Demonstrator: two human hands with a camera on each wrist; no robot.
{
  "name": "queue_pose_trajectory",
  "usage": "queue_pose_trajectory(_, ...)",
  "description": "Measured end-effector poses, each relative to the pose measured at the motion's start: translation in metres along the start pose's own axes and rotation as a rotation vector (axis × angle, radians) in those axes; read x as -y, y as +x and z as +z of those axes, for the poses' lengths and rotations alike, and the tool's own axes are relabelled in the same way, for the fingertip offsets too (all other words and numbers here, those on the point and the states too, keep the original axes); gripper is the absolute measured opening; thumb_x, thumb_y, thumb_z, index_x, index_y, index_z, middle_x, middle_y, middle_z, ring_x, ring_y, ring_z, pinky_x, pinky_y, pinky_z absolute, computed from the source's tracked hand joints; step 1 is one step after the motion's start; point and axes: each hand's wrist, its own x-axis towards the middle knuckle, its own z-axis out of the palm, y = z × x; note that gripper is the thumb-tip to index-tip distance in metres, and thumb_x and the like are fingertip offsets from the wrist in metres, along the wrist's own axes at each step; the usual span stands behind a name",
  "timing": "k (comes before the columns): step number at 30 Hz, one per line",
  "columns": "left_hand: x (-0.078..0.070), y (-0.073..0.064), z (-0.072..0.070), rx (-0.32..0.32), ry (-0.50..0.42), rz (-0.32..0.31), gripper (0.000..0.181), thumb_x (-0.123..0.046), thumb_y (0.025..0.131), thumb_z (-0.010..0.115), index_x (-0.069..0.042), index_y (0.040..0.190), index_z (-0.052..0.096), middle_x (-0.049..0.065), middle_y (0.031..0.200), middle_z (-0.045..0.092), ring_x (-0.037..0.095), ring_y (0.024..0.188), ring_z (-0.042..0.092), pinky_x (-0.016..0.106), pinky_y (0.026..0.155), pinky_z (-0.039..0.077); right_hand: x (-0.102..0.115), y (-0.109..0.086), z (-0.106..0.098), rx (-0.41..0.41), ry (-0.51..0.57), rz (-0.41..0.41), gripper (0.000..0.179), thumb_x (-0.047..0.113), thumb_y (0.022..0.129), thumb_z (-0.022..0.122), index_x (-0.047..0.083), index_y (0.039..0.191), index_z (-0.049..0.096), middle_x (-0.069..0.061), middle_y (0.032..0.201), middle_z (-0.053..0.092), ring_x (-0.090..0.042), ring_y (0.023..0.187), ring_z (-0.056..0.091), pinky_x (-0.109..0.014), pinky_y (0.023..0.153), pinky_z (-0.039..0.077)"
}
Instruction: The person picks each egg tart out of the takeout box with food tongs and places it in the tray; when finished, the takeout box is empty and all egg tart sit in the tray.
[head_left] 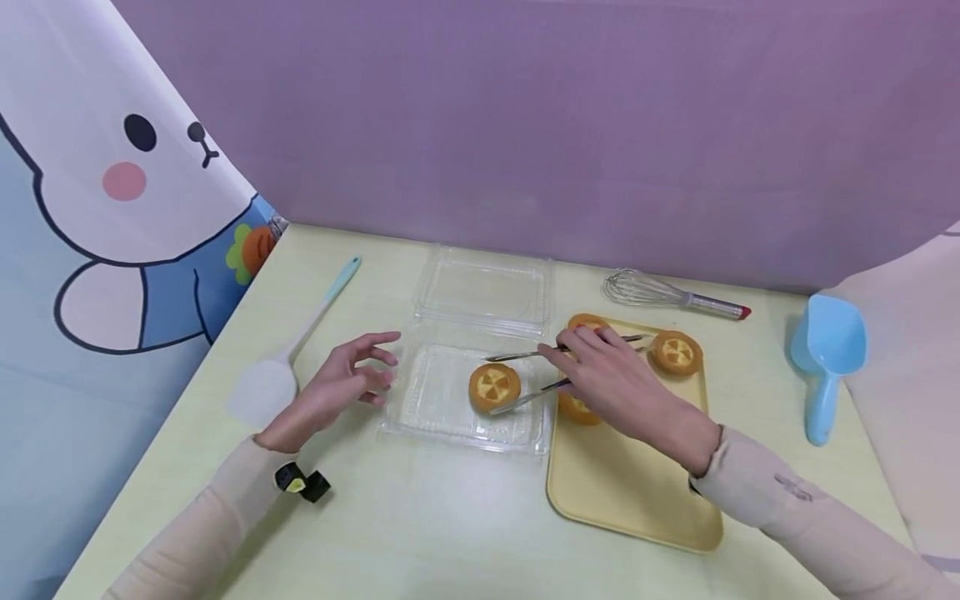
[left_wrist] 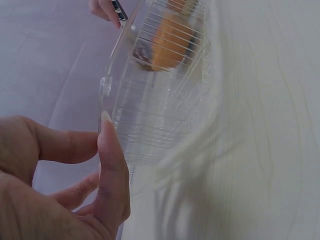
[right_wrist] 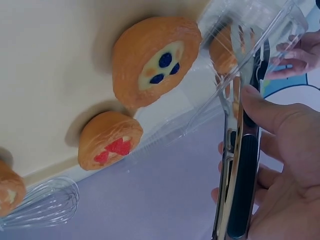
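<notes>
My right hand (head_left: pixel 611 379) grips a pair of metal tongs (right_wrist: pixel 243 185) with dark handle inlays. The tong tips lie on either side of a round tart (head_left: pixel 493 388) with a pale, wedge-patterned top. This tart is in the base of a clear plastic clamshell container (head_left: pixel 435 392), whose lid (head_left: pixel 483 292) lies folded back behind it. My left hand (head_left: pixel 348 379) is at the container's left side, fingers loosely bent and holding nothing. In the left wrist view its fingertips (left_wrist: pixel 107 130) are right at the clear rim.
A yellow tray (head_left: pixel 637 492) under my right arm bears several tarts, including one with blue pieces (right_wrist: pixel 157 62) and one with red (right_wrist: pixel 111 141). A whisk (head_left: pixel 675 296) lies behind it, a blue scoop (head_left: pixel 828 350) to the right. A white spatula (head_left: pixel 266 387) lies far left.
</notes>
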Motion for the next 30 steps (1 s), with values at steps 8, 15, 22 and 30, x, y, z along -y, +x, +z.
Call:
queue_pose_trajectory(8,0.001,0.001,0.001,0.000,0.008,-0.001,0.073,0.008,0.092,0.059,-0.007,0.160,0.038,0.027,0.132,0.051,0.019,0.083,0.065,0.028,0.067,0.061,0.002,0.005,0.010,-0.009,0.029,0.038,0.052,0.031,0.090,0.082,0.015,0.137,0.067,-0.007,0.114,0.063,-0.029,0.105,0.059,-0.043,0.089,0.047)
queue_pose_trajectory(15,-0.001,0.000,0.001,0.002,0.000,-0.003,0.072,0.008,0.093,0.059,-0.006,0.160,0.037,0.027,0.132,0.051,0.018,0.081,0.066,0.027,0.066,0.060,0.003,0.006,0.015,-0.022,0.057,0.057,0.049,0.029,0.091,0.081,0.015,0.136,0.068,-0.007,0.111,0.062,-0.029,0.100,0.057,-0.041,0.085,0.045)
queue_pose_trajectory(22,-0.005,0.000,0.000,0.003,-0.001,-0.011,0.071,0.008,0.094,0.059,-0.006,0.160,0.037,0.028,0.132,0.050,0.016,0.078,0.065,0.026,0.065,0.060,0.004,0.005,0.016,-0.019,0.062,0.073,0.048,0.030,0.092,0.080,0.015,0.136,0.068,-0.007,0.111,0.062,-0.028,0.099,0.055,-0.038,0.081,0.043)
queue_pose_trajectory(30,-0.005,-0.002,0.000,0.001,0.008,-0.013,0.071,0.006,0.094,0.060,-0.006,0.160,0.037,0.027,0.133,0.051,0.017,0.080,0.066,0.026,0.066,0.060,0.007,0.002,0.017,-0.039,0.090,0.088,0.049,0.028,0.091,0.082,0.015,0.136,0.069,-0.007,0.112,0.063,-0.028,0.099,0.055,-0.040,0.083,0.046)
